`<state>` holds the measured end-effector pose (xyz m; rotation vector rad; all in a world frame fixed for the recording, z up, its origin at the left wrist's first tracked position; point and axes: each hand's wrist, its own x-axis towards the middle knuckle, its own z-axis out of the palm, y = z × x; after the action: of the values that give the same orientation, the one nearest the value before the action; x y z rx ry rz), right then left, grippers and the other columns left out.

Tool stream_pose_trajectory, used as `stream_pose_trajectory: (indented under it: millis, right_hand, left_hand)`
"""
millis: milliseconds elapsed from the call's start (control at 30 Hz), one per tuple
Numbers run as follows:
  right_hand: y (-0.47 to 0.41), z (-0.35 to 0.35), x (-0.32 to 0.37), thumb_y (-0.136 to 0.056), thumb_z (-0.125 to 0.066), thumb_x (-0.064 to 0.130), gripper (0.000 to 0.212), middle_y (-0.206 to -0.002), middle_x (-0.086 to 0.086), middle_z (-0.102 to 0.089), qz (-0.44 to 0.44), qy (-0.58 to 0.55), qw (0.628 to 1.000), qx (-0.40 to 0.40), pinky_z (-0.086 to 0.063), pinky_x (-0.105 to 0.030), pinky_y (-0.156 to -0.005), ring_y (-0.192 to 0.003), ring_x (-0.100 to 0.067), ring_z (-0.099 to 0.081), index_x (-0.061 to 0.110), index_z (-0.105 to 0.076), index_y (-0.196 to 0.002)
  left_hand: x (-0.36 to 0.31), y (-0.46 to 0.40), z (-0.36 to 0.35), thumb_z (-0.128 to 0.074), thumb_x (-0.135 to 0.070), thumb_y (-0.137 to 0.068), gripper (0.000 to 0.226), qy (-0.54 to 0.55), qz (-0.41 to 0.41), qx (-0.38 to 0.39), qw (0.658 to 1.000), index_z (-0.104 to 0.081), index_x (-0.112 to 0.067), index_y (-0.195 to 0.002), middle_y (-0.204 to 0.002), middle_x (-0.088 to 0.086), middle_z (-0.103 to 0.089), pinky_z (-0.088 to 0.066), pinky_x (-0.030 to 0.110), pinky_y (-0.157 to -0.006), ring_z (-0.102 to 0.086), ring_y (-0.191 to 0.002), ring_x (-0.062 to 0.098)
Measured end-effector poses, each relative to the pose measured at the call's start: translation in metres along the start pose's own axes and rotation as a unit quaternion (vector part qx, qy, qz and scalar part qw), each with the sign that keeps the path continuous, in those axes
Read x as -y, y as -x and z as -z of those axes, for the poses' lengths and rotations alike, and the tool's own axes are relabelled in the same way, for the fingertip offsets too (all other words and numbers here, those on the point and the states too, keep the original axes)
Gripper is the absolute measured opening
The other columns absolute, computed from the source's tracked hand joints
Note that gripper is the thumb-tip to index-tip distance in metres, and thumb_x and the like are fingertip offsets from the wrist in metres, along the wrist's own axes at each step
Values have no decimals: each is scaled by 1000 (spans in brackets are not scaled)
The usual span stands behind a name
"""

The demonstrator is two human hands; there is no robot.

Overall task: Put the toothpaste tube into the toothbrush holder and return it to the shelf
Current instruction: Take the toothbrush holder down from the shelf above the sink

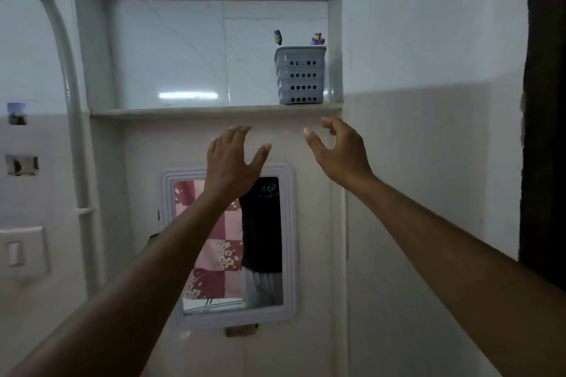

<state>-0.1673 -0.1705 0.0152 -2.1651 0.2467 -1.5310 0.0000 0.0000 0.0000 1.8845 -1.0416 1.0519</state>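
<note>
Bare hands [235, 159] [340, 147] below perforated plastic holder [300, 75].

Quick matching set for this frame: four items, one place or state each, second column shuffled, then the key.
Items
1. toothbrush holder
2. left hand
3. right hand
4. mirror

Places or states
A. on the wall below the shelf, partly behind a forearm
B. empty, fingers curled, just under the shelf's right end
C. at the right end of the shelf, against the niche's side wall
D. empty, fingers spread, in front of the wall above the mirror

Pairs: 1-C, 2-D, 3-B, 4-A
</note>
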Motion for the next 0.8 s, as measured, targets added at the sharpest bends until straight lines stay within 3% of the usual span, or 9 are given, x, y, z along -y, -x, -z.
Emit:
stream_pose_trajectory:
  millis: [100,200,367,500,633,800]
  right_hand:
    - [-33,-14,6,-104,-67,61,73,-163,-8,-56,4,24,999,-26,-42,-37,-120,-154,-25,-47,16,-53,-160]
    - [-66,-33,17,-101,-69,61,83,-166,-7,-50,-2,45,997,-56,-42,-45,-124,-155,-27,-40,16,-42,-165]
    - [-106,-59,15,-83,-67,81,111,-157,-10,-56,-25,62,994,-91,-48,-56,-119,-145,-33,-53,11,-36,-163]
    - [-125,-77,7,-74,-68,89,130,-159,-14,-55,-36,77,991,-106,-48,-58,-119,-145,-38,-56,8,-28,-168]
    - [-130,-84,9,-79,-81,76,136,-166,-19,-44,-50,73,991,-103,-37,-61,-127,-152,-42,-45,4,-15,-173]
    - [-120,-78,12,-73,-89,64,126,-155,-14,-49,-43,-1,987,-152,-56,-53,-110,-141,-35,-53,7,-27,-167]
  left_hand:
    - [9,-35,-9,-47,-66,-103,72,-23,-35,-48,998,-43,-20,-159,-168,5,-39,-14,55,-132,-26,-160,27]
    - [14,-72,-19,-41,-70,-103,71,-44,-35,-71,996,-42,-27,-160,-174,2,-28,1,55,-132,-9,-165,25]
    - [27,-99,-39,-30,-72,-105,68,-71,-21,-73,995,-45,-32,-159,-176,2,-24,20,55,-126,2,-166,27]
    - [28,-103,-52,-32,-66,-108,59,-70,-26,-117,990,-53,-33,-153,-171,1,-34,21,54,-126,-3,-166,28]
    - [27,-104,-52,-31,-67,-108,60,-74,-13,-112,991,-54,-33,-152,-170,0,-37,20,54,-127,-6,-166,26]
    - [20,-100,-41,-30,-65,-109,63,-32,6,-93,995,-55,-29,-153,-167,2,-42,13,56,-130,-14,-165,24]
